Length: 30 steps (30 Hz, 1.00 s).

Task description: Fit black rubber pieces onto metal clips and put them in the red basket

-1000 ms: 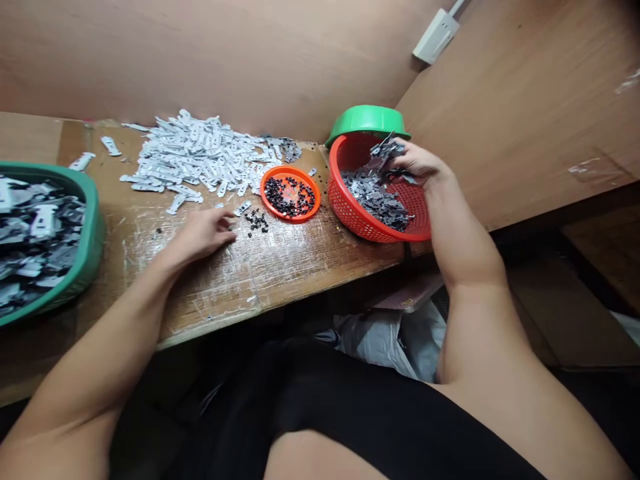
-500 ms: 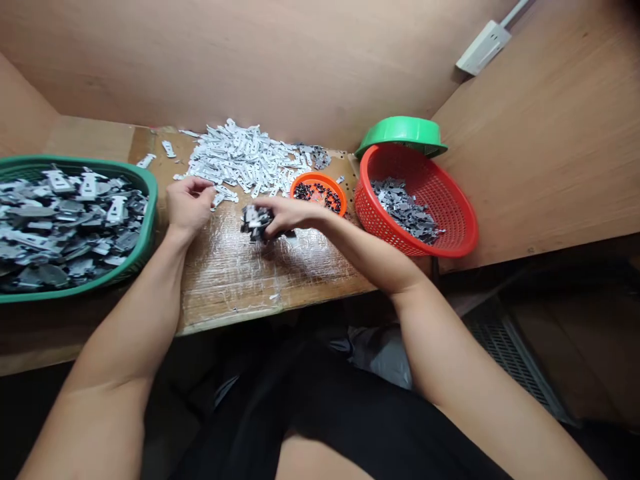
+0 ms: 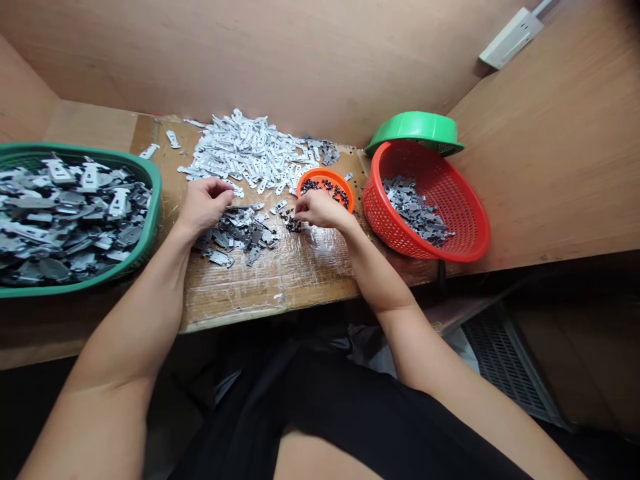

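Note:
My left hand (image 3: 204,205) is closed in a pinch at the near-left edge of the pile of white metal pieces (image 3: 250,148); whatever it holds is hidden. Just right of and below it, a loose heap of grey metal pieces (image 3: 245,233) lies on the table. My right hand (image 3: 324,208) has its fingers curled down beside a small cluster of tiny dark parts (image 3: 291,220). Whether anything is between those fingertips cannot be made out. Partly behind that hand stands a shallow orange dish (image 3: 352,195) of similar tiny dark parts.
A green basket (image 3: 155,207) full of grey metal pieces stands at the left. At the right, a red basket (image 3: 467,210) holds more grey pieces, with a light green basket (image 3: 417,127) behind it. A white power strip (image 3: 511,39) is fixed to the wall.
My right hand has let go of its handful of grey metal pieces, which now lie in a heap on the table. It has moved right, to the tiny dark parts. My left hand remains pinched.

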### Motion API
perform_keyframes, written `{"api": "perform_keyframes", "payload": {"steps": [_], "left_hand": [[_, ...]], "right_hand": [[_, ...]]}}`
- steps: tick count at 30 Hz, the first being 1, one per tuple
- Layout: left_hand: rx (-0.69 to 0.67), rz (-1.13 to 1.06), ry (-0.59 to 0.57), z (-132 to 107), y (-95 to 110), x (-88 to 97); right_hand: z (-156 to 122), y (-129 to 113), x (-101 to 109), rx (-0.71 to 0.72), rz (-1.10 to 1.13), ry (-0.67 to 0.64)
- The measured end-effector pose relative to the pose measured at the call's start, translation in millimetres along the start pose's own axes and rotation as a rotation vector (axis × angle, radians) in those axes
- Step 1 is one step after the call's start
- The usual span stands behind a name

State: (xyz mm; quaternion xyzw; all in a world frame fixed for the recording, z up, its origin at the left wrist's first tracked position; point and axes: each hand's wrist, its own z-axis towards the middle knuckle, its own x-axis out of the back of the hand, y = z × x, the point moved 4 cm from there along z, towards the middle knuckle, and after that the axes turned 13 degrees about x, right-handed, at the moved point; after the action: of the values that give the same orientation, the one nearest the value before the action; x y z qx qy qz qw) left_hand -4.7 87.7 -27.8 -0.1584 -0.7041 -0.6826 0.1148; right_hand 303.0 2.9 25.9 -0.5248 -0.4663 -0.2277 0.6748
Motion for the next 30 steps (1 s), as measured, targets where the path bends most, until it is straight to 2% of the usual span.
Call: {"api": "perform_keyframes", "payload": {"steps": [4, 6, 9, 12, 15, 18, 20, 24, 30], "left_hand": [[-0.056, 0.155, 0.101, -3.2, 3.4, 8.9], [-0.041, 0.096, 0.115, -3.4, 1.8, 2.5], [-0.011, -0.052, 0.095, -5.2, -1.0, -18.5], [0.005, -0.184, 0.018, -11.2, 0.3, -37.4], [-0.042, -0.214, -0.022, -22.2, 7.4, -41.5], [-0.105, -0.24, -0.141, -35.4, 16.8, -41.5], [-0.127, -0.277, -0.176, -42.3, 22.4, -39.5], [-0.144, -0.282, -0.064, -45.2, 30.0, -28.1], [-0.195, -0.349, 0.015, -37.2, 30.6, -19.6]], "right_hand": [[-18.4, -12.4, -37.3, -0.049, -0.1, -0.118], [-23.2, -20.2, -51.9, -0.072, -0.168, -0.116], [-28.6, -23.0, -63.3, -0.055, -0.223, -0.11], [-30.3, -16.1, -58.7, -0.032, -0.238, -0.096], [-22.2, -13.1, -39.8, -0.032, -0.16, -0.04], [-0.7, -28.5, -20.3, 0.055, -0.007, 0.025], [17.6, -44.5, -13.3, 0.112, 0.079, 0.055], [49.0, -66.4, -14.9, 0.13, 0.287, 0.128], [70.4, -62.1, -32.5, 0.134, 0.69, 0.2]]}}
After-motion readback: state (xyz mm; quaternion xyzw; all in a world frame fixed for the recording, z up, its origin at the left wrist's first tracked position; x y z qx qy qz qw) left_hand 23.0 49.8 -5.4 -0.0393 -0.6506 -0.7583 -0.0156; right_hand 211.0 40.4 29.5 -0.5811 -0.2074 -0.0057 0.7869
